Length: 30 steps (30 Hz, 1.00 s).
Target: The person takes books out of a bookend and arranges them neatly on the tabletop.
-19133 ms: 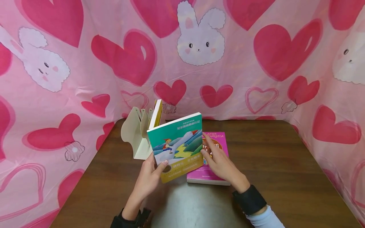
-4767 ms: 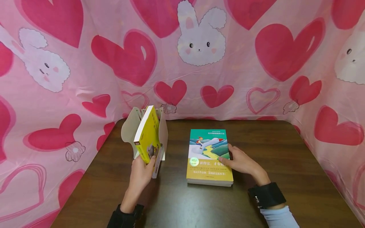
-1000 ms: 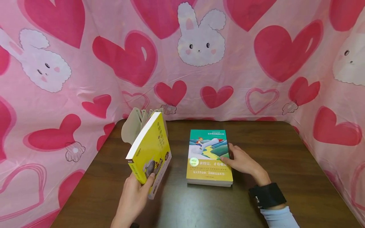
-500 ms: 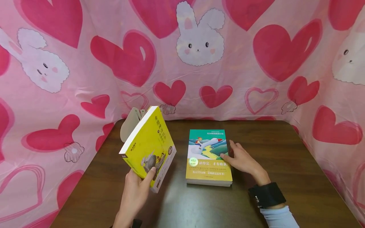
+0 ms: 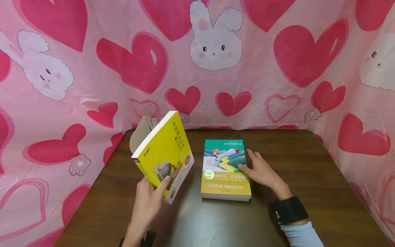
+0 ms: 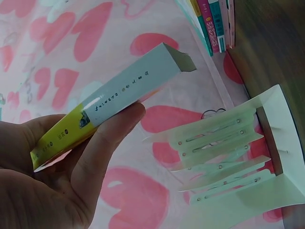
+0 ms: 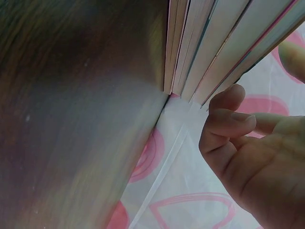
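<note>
My left hand (image 5: 146,200) grips a yellow paperback book (image 5: 163,147), thumb on its cover and fingers behind. The book is tilted in the air, cover toward the head camera; its yellow-and-white spine (image 6: 102,107) shows in the left wrist view. Right of it lies a stack of books, topped by a green-and-gold book (image 5: 225,164) with a figure riding a goose. Beside the stack's right edge is my right hand (image 5: 263,173), thumb by the top cover. The right wrist view shows its fingers (image 7: 224,124) loosely bent next to the stacked page edges (image 7: 214,52).
A cream desk book holder (image 5: 140,135) with several dividers (image 6: 224,167) stands at the back left, partly hidden behind the yellow book. The brown wooden table (image 5: 308,164) is enclosed by a pink heart-and-rabbit cloth (image 5: 259,68) at the back and sides.
The green-and-gold book, earlier held up in both hands, now tops the stack. My left hand has lifted the yellow book from the holder toward me, then turned its cover toward the head camera.
</note>
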{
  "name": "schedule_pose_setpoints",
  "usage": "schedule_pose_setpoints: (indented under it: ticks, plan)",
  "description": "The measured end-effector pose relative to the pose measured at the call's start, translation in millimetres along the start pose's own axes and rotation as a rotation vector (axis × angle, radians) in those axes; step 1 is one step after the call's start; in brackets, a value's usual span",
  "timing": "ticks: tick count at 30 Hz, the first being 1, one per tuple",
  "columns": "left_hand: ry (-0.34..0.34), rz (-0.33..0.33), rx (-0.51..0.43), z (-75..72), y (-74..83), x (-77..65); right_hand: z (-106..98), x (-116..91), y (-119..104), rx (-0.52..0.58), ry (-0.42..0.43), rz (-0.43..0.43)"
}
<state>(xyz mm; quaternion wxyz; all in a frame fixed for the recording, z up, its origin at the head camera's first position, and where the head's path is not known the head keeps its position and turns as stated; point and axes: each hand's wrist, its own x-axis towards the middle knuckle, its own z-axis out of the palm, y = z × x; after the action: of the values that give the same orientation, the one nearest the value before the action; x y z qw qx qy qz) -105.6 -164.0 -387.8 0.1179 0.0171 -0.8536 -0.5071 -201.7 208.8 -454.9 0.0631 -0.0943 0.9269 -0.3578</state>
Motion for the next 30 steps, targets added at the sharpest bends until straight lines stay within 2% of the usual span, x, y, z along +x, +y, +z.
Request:
schedule_pose_setpoints:
  ticks: [16, 30]
  plan:
    - [-0.044, 0.051, -0.023, 10.3, -5.1, 9.5, 3, 2, -4, 0.028, 0.057, -0.049]
    - [-0.077, 0.022, -0.054, 13.8, -4.9, 18.5, 8, 5, -10, 0.071, 0.088, -0.12]
